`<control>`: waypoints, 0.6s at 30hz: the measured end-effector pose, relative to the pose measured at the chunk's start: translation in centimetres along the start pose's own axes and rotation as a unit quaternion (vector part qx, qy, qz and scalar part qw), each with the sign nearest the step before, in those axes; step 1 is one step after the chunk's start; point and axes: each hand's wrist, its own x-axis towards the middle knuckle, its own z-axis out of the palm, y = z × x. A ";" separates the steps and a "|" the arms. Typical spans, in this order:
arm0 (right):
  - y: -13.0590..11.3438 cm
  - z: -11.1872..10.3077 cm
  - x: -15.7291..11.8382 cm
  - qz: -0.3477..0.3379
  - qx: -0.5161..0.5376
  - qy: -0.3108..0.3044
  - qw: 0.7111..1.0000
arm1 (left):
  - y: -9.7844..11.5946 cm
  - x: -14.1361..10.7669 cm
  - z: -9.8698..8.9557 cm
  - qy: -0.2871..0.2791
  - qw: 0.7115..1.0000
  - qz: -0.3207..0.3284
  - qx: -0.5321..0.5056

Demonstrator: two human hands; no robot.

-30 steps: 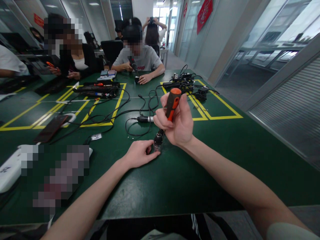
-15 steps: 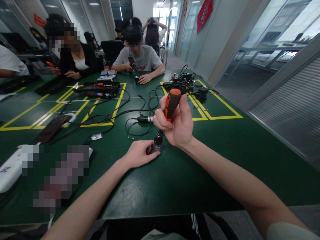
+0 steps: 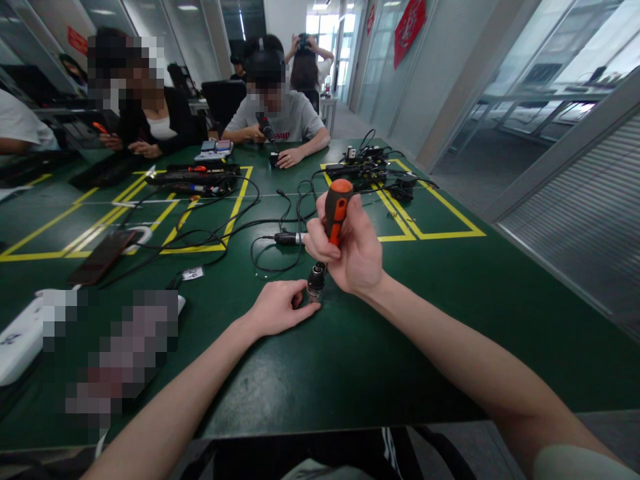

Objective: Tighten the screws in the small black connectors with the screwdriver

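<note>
My right hand (image 3: 353,250) is closed round an orange and dark grey screwdriver (image 3: 339,212), its handle end up and its lower part hidden by the fingers. Just below it, a small black part with a clear base (image 3: 316,283) stands upright on the green table (image 3: 280,387). My left hand (image 3: 280,307) rests on the table, with thumb and fingers pinching the base of that part. Whether the screwdriver's tip touches the part cannot be made out.
Behind my hands lie a black device (image 3: 287,239) and looping cables. A cable pile (image 3: 363,163) sits at the back right. At left are a phone (image 3: 103,257) and a white power strip (image 3: 23,340). People sit across the table.
The screwdriver handle has turned and shifted slightly left, together with my right hand. My left hand and the small black part have stayed in place.
</note>
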 end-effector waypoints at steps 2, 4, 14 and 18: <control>0.1 0.0 0.0 -0.001 -0.007 0.001 1.000 | 0.0 0.0 0.0 0.001 1.000 0.000 0.000; 0.2 -0.1 0.1 0.013 -0.018 0.001 1.000 | 0.0 0.1 0.0 0.001 1.000 0.000 0.000; -0.3 0.0 0.1 0.052 0.004 0.006 0.999 | -0.1 0.1 0.0 0.000 1.000 -0.002 -0.002; -0.1 -0.1 0.2 0.047 0.000 0.009 0.999 | -0.1 0.1 0.0 -0.001 1.000 -0.002 -0.002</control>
